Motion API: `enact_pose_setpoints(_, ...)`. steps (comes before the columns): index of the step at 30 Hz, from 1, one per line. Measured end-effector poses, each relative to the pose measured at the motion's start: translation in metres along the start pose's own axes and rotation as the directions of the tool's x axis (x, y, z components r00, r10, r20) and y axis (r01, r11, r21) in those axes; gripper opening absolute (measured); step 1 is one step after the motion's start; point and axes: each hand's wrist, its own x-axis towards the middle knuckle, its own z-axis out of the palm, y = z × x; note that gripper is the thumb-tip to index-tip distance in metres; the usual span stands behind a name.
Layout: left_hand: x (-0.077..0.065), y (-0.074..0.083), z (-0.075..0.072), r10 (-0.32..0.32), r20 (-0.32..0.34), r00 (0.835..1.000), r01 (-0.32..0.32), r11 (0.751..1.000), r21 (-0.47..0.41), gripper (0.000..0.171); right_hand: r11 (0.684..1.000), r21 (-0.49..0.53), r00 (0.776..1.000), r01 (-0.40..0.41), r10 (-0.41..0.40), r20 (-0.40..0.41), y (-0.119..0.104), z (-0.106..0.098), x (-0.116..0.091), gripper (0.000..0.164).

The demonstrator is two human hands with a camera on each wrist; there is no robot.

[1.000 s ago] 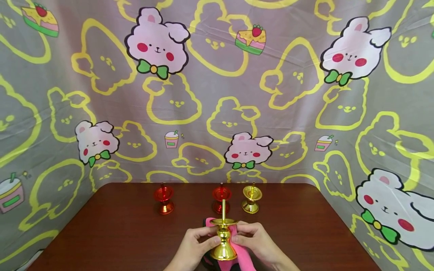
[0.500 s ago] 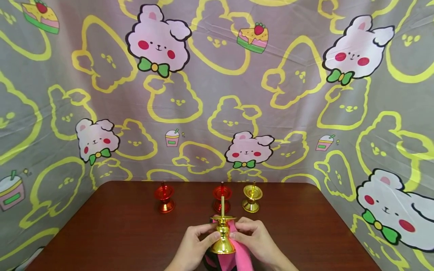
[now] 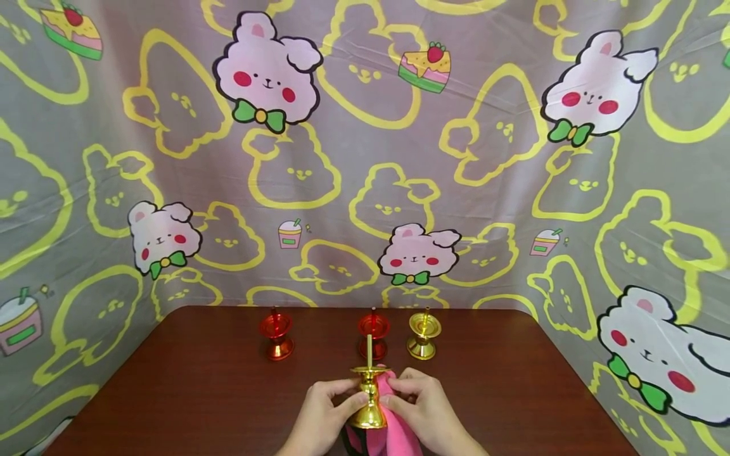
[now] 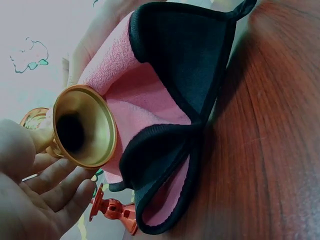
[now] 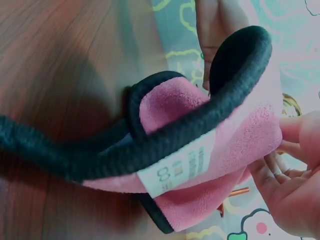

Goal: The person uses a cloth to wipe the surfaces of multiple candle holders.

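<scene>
My left hand point(image 3: 326, 408) grips a gold candle holder point(image 3: 371, 417) by its narrow waist, low over the near side of the table. Its long spike points up, leaning slightly left. In the left wrist view the hollow underside of the base point(image 4: 85, 127) faces the camera. With thumb and fingers, my right hand point(image 3: 426, 405) pinches a pink cloth point(image 3: 402, 437) against the holder's right side. Black edging point(image 5: 165, 135) and a white label point(image 5: 177, 170) show on the cloth, which hangs in folds to the table. The fingertips behind the stem are hidden.
Along the back of the brown table point(image 3: 188, 380) stand a red candle holder point(image 3: 277, 335) at left, another red one point(image 3: 365, 326) partly behind the held holder, and a gold one point(image 3: 424, 335) to its right. A cartoon-print curtain point(image 3: 353, 145) encloses the back and sides.
The held candle holder has shifted slightly left and up, and its spike now leans left. The cloth has moved left with it, its folds changing. Both hands keep their grip.
</scene>
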Motion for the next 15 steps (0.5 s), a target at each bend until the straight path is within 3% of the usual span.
enact_pose_setpoints(9,0.0021,0.0023,0.0007,0.011,-0.055,0.998,-0.004,0.993,0.12,0.03,0.999,-0.037,1.0,-0.008,0.008,-0.002,-0.0055,0.0031,-0.0017,0.019)
enact_pose_setpoints(15,0.002,0.003,0.0034,0.015,-0.099,0.995,0.008,0.973,0.229,0.033,0.995,-0.095,0.999,-0.038,0.038,-0.001,-0.0101,0.007,-0.0025,0.022)
